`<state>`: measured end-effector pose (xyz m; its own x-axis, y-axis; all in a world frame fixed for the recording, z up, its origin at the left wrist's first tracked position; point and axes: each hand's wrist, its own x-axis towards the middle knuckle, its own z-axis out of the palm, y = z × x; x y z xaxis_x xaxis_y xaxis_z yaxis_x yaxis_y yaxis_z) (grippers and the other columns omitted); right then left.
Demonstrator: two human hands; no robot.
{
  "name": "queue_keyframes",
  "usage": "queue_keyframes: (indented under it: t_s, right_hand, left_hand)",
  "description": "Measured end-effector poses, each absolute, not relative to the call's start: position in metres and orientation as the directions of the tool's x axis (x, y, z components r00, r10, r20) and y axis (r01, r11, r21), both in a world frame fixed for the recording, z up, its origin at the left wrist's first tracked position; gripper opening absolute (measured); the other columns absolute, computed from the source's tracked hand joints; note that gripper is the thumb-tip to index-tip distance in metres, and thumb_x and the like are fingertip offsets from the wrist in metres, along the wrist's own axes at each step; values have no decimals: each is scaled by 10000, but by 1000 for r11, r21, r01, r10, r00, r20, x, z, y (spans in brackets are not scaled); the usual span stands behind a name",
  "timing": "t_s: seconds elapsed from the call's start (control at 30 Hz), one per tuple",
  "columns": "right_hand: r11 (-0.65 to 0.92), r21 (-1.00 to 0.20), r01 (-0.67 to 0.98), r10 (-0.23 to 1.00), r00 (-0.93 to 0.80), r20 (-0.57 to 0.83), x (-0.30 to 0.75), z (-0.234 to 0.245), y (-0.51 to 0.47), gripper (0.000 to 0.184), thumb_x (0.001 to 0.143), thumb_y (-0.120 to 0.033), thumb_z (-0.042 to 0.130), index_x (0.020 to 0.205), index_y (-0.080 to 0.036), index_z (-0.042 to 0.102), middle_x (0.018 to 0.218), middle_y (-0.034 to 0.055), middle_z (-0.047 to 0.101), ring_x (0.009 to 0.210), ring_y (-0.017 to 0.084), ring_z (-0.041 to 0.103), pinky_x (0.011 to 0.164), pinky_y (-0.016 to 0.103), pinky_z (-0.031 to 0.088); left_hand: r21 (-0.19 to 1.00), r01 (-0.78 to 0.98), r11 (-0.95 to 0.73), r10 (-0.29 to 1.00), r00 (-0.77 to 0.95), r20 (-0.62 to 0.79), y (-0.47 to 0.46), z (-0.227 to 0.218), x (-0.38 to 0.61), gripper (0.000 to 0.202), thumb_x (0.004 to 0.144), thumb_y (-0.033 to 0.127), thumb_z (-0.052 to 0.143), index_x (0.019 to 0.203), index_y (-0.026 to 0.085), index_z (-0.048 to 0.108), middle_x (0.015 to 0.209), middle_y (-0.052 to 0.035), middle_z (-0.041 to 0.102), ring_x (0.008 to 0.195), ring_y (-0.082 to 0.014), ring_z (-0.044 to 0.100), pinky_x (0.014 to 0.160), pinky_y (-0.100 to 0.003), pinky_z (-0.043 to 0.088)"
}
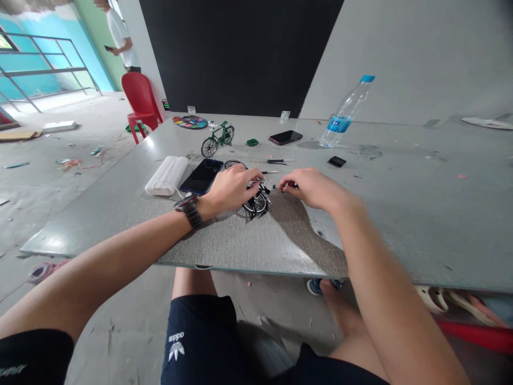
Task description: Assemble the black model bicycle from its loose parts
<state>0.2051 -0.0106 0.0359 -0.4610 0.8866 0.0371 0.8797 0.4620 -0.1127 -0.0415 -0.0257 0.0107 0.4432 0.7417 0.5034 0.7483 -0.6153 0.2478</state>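
My left hand (232,187), with a dark watch on the wrist, is closed over a black model bicycle (258,205) near the table's front. One wheel shows below the fingers and another behind the hand; the middle of the frame is hidden. Just to the right, my right hand (310,187) has its fingertips pinched together at the tabletop; what they hold, if anything, cannot be made out. Tiny dark parts (274,186) lie between the hands. Beyond them rest a small screwdriver (281,161) and a second thin tool (270,172), partly behind my left hand.
A green model bicycle (218,139) stands at the back beside a small green piece (252,143). Around lie two phones (202,176) (286,137), a white box-shaped item (166,175), a colourful disc (189,122), a black piece (337,161) and a tilted water bottle (340,120). A person stands behind a red chair (140,96).
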Motion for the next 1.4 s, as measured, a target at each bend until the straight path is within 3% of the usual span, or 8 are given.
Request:
queue_keyframes:
  t_s: [0.43, 0.6, 1.03, 1.4]
  right_hand:
    - [475, -154, 866, 879, -475, 43, 198, 35, -11, 235, 952, -233, 531, 1006, -234, 760, 1051, 89, 762, 924, 248, 690, 807, 378, 504]
    - [488, -213, 846, 869, -495, 25, 195, 35, -11, 219, 937, -207, 541, 981, -242, 753, 1023, 68, 771, 894, 228, 693, 782, 357, 504]
    - [419, -319, 850, 886, -460, -60, 184, 35, -18, 188, 909, -241, 565, 1043, -238, 697, 970, 71, 752, 816, 230, 682, 699, 346, 481]
    - [457, -286, 842, 873, -486, -35, 181, 36, -19, 171, 900, -201, 540, 992, -233, 681, 934, 72, 746, 836, 236, 678, 725, 352, 474]
  left_hand:
    - [227, 749, -623, 738, 466, 489, -25, 10, -40, 259, 963, 286, 576, 1153, 248, 747, 973, -85, 725, 902, -224, 674, 690, -314, 484]
    - [221, 728, -649, 722, 499, 480, -26, 12, -40, 244, 954, 254, 576, 1133, 235, 741, 970, -68, 749, 999, -235, 669, 716, -307, 496]
    - [217, 734, -644, 734, 511, 448, -28, 12, -39, 255, 966, 275, 567, 1153, 240, 736, 991, -93, 722, 1003, -247, 664, 756, -332, 524]
    - [235, 710, -664, 731, 549, 406, -29, 14, -38, 262, 978, 312, 552, 1136, 231, 744, 976, -104, 715, 972, -258, 674, 785, -368, 526]
